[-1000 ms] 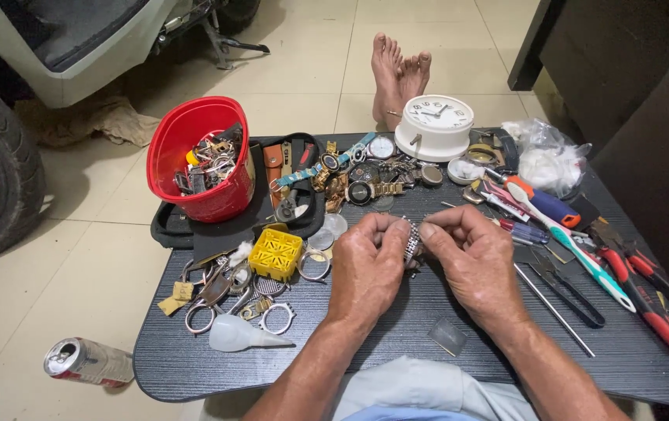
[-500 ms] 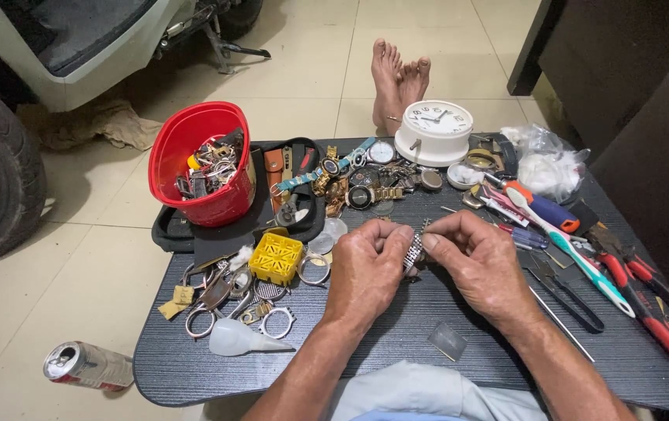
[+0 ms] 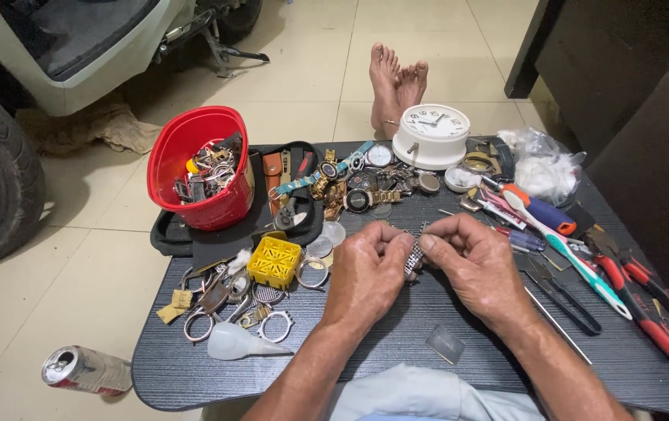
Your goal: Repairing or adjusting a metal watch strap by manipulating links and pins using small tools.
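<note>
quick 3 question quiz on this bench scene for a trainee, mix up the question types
1. True or false: both hands hold the metal watch band.
2. The yellow block lies nearest which: A the white clock, B the red basket, C the pliers?
3. What lies on the floor by the table's corner?

Key: 1 true: left hand and right hand pinch it. 2 B. 3 a drink can.

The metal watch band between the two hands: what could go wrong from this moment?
1. The metal watch band is pinched only by the fingertips of the left hand and the right hand; it, or a small part, might slip and get lost among the watch parts lying close by.
2. The red-handled pliers lie near the table edge; an elbow could knock them to the floor.
</note>
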